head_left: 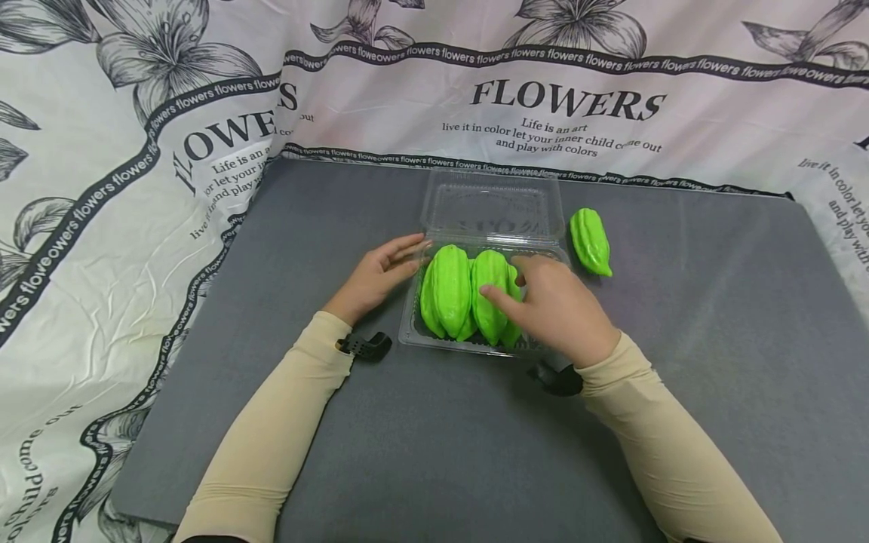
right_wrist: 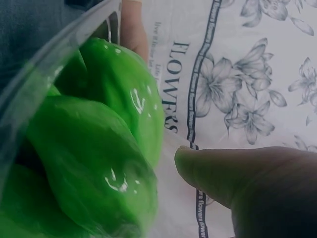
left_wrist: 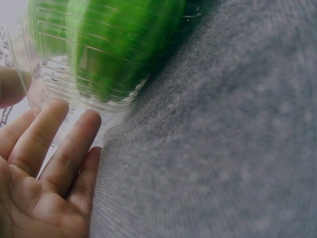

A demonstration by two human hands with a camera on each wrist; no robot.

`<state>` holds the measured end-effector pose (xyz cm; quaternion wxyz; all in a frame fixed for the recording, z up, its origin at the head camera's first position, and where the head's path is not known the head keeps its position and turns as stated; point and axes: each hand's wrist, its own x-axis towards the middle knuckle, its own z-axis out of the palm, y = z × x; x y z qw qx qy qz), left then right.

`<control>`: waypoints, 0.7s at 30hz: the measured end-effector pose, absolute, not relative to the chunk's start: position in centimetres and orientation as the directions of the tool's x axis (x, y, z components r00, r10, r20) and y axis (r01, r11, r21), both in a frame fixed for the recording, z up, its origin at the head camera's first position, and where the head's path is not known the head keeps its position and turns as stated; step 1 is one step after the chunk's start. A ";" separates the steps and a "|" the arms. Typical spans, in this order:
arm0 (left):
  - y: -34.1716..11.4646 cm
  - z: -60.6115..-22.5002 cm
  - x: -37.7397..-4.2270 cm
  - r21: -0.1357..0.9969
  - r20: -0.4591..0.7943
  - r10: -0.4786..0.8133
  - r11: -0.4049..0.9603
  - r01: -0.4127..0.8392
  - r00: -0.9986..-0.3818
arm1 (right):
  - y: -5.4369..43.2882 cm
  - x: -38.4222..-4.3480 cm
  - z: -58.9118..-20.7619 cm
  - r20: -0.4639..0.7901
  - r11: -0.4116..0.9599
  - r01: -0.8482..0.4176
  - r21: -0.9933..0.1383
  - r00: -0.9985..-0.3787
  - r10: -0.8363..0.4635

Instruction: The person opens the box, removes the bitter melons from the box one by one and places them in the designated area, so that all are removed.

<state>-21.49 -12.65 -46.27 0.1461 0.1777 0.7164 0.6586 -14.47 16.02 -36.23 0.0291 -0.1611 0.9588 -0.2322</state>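
A clear hinged plastic box (head_left: 468, 347) lies on the table with its lid (head_left: 492, 204) folded back. Several bright green, ridged star fruits (head_left: 451, 290) are packed in its tray. My left hand (head_left: 376, 275) has its fingertips at the box's left rim, fingers extended; in the left wrist view that hand (left_wrist: 42, 183) lies beside the ribbed plastic wall. Over the right part of the tray is my right hand (head_left: 560, 305), its thumb straight and apart from the star fruits (right_wrist: 99, 163) in the right wrist view. Most of its other fingers are hidden.
One more green star fruit (head_left: 591, 241) lies on the grey table (head_left: 326, 452), right of the open lid. A white cloth (head_left: 380, 113) with flower prints and lettering stands along the table's back and left edges.
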 end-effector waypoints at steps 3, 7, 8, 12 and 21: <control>-12.6 -46.3 -21.5 0.996 0.027 0.447 0.068 0.064 -0.894 | 15.8 -14.5 -36.6 0.028 0.835 -0.305 -0.458 -0.944 -0.329; -12.6 -46.4 -21.6 0.996 0.029 0.448 0.067 0.066 -0.893 | 15.6 -14.5 -37.0 0.027 0.831 -0.302 -0.467 -0.944 -0.327; -12.6 -46.4 -21.6 0.996 0.029 0.448 0.067 0.066 -0.894 | 15.6 -14.5 -37.1 0.022 0.832 -0.297 -0.469 -0.945 -0.326; -12.6 -46.5 -21.6 0.995 0.027 0.445 0.070 0.065 -0.895 | 15.5 -14.5 -37.4 0.012 0.831 -0.292 -0.474 -0.946 -0.325; -12.7 -46.6 -21.7 0.996 0.028 0.447 0.067 0.065 -0.894 | 15.1 -14.4 -37.6 0.001 0.840 -0.295 -0.456 -0.944 -0.331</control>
